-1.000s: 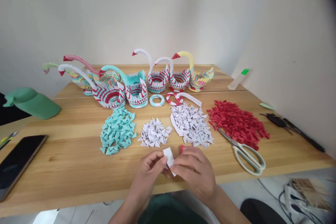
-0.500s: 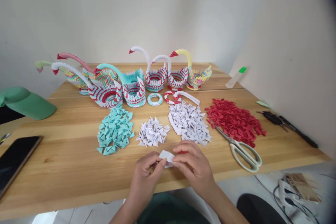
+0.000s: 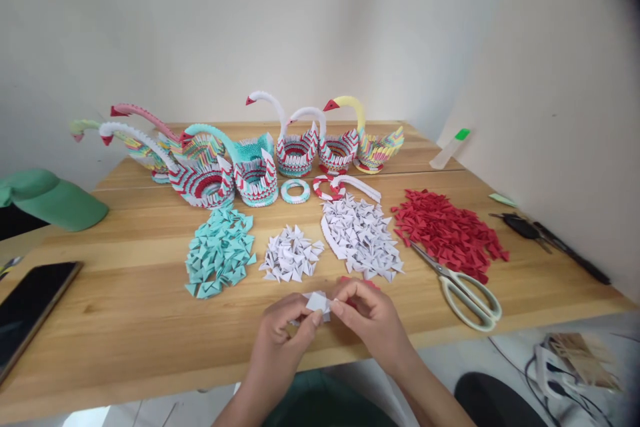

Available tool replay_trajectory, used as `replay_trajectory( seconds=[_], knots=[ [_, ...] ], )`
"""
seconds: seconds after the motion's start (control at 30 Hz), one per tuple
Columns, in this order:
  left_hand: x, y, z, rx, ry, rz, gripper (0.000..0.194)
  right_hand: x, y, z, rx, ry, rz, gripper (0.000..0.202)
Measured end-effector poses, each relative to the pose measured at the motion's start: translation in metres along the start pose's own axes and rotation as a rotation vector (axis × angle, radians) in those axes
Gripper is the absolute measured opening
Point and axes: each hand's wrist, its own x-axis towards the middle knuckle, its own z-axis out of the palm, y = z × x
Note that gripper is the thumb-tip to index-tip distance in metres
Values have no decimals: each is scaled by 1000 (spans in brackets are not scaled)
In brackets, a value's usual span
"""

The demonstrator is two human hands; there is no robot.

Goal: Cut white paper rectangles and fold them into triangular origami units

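Note:
Between my hands, over the table's front edge, is a small white folded paper piece (image 3: pixel 317 302). My left hand (image 3: pixel 286 328) pinches its left side between thumb and forefinger. The fingertips of my right hand (image 3: pixel 373 319) are closed on its right edge. Something red, partly hidden, lies just behind my right hand. Beyond my hands lie a small pile of white paper triangles (image 3: pixel 291 255) and a larger white pile (image 3: pixel 363 237). A teal pile of triangles (image 3: pixel 220 252) is to the left, a red pile (image 3: pixel 445 227) to the right.
Several folded-paper swans (image 3: pixel 203 180) stand at the back, with a teal-and-white paper ring (image 3: pixel 295 191) before them. Scissors (image 3: pixel 467 297) lie right, near keys (image 3: pixel 523 225). A phone (image 3: pixel 35 310) and a green cap (image 3: pixel 55 200) are left. A power strip (image 3: pixel 547 370) sits below the table.
My right fingers have drawn in lower and tighter on the white paper's right edge, exposing more of the red thing behind. The paper has turned slightly. The piles and swans stay put.

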Motion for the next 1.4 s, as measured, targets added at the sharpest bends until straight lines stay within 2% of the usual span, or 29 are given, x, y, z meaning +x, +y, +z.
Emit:
replay_trajectory(
  seconds=[0.27,0.4,0.53,0.7,0.87,1.0,1.1,1.23,1.4],
  knots=[
    [-2,-6,1,-3,16,-44,25,-1,3,11,40,97,82,25],
    [-5,-10,6,-46,58,-98,21,-5,7,16,-80,174,-2,21],
    [-2,-12,9,-243,66,-189,22,-7,11,19,-148,212,-93,21],
    [1,-12,7,-430,108,-271,28,-10,11,21,-101,140,-26,23],
    [-1,-12,7,-552,91,-311,31,-11,13,24,87,36,40,31],
    [-1,-8,9,-495,104,-288,29,-10,11,24,187,6,69,38],
    [0,-2,6,-337,80,-223,27,-8,2,17,113,-42,80,38],
    [3,4,1,-192,-45,-178,26,-4,-13,4,-72,-89,68,18],
    [3,3,0,-325,-37,-313,29,-2,-16,3,-91,-18,45,16]
  ],
)
